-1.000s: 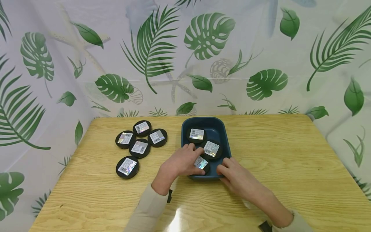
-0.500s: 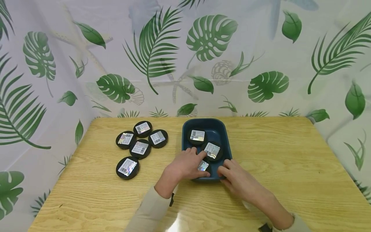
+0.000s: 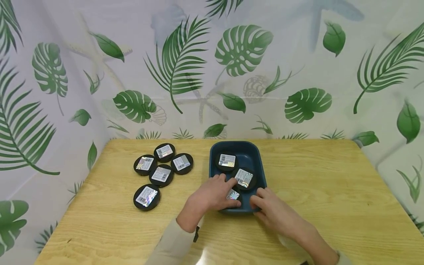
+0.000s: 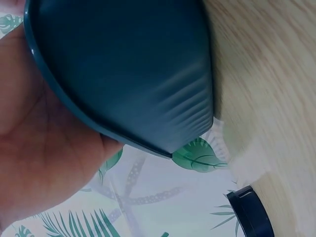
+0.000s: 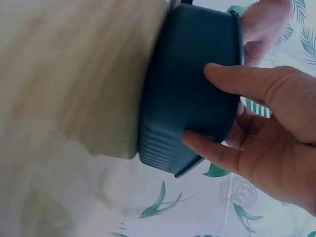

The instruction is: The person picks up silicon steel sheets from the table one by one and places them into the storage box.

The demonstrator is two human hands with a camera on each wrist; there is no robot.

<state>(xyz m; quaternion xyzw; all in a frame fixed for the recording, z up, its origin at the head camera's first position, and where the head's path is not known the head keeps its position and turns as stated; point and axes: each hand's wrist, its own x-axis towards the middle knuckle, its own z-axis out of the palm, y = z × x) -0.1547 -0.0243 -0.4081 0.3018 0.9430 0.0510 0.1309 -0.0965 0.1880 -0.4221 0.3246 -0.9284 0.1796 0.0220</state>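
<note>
In the head view, a dark blue plastic bin (image 3: 261, 165) stands at the middle of the table. My left hand (image 3: 212, 195) reaches over its left front rim, thumb and fingers around a flat round black case (image 3: 234, 195) with a shiny label, which they partly cover. Two more black cases, one at the back (image 3: 227, 162) and one in the middle (image 3: 244, 178), lie label up inside. My right hand (image 3: 278, 211) grips the right front rim; in the right wrist view its thumb and a finger press the bin's outer wall (image 5: 182, 74). The left wrist view shows the left palm against the rim.
Left of the bin, several similar black cases lie label up: a cluster with one case (image 3: 161, 175) at its centre, and a separate one (image 3: 147, 197) nearer the front. The wooden table (image 3: 318, 176) ends at a leaf-print cloth (image 3: 198, 73) behind and on the left.
The scene sits slightly lower in the head view. My left hand has shifted a little to the right over the front case. My right hand keeps its place on the rim.
</note>
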